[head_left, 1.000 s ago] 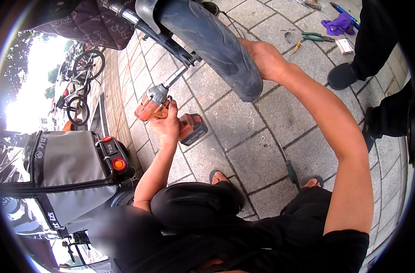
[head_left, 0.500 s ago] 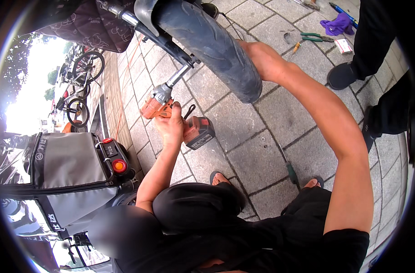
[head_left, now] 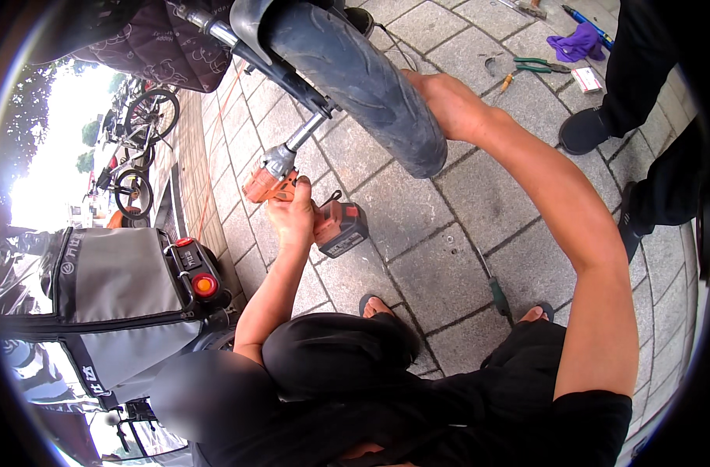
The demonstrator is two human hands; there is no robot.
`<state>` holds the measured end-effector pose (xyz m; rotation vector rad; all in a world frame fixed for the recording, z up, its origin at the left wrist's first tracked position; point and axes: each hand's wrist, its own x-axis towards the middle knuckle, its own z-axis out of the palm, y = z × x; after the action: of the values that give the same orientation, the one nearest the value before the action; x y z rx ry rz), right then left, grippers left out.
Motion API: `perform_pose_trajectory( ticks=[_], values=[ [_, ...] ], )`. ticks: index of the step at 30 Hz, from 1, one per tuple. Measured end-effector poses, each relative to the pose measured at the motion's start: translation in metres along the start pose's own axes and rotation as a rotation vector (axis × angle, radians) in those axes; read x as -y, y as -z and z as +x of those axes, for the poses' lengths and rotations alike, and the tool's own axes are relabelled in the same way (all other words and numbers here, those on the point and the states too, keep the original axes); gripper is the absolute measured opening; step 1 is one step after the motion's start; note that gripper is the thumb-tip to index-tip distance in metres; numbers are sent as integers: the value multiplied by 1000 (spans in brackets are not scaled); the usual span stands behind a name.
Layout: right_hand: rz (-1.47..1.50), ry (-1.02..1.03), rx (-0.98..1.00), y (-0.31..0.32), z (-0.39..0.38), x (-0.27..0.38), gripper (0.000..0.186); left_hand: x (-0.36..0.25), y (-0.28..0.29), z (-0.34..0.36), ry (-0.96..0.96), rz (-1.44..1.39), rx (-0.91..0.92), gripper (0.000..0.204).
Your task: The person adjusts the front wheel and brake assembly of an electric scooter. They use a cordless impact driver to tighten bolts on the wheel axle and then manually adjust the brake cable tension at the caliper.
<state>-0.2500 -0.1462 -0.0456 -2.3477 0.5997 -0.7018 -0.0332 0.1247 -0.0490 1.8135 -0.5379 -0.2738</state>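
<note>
The cordless impact wrench [head_left: 271, 180] is held at the left, its grip grasped in the left hand [head_left: 293, 216]; the thumb is seen, while most of the other fingers are hidden by the hand and the tool. Its silver socket [head_left: 305, 132] is pointed away toward the lower end of the fork leg [head_left: 287, 81], where the fastener cannot be made out. The front tyre [head_left: 363, 87], centred at the far side, is cut off by the upper edge, and its hub is hidden behind the tread and the fork. The right hand [head_left: 455, 110] is laid against the tyre's right side; its fingertips are covered by the rubber, so how tightly they are closed cannot be told. A green-handled screwdriver [head_left: 496, 293] is seen on the paving [head_left: 417, 222] at the near right. At the far right, green-handled pliers [head_left: 536, 65], a purple cloth [head_left: 577, 43] and a small box [head_left: 586, 79] are seen near a black shoe [head_left: 582, 131] worn by another person, whose upper body is cut off
</note>
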Motion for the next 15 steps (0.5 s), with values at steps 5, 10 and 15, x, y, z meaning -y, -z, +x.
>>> perform_pose_trajectory(
  ticks=[5, 10, 15],
  values=[
    [18, -28, 15, -1, 0, 3, 26, 10, 2, 6, -16, -41, 14, 15],
    [7, -8, 7, -1, 0, 1, 28, 9, 1, 5, -14, -37, 21, 17],
    [4, -8, 21, 2, -1, 6, 30, 11, 3, 6, -10, -57, 26, 15]
  ],
)
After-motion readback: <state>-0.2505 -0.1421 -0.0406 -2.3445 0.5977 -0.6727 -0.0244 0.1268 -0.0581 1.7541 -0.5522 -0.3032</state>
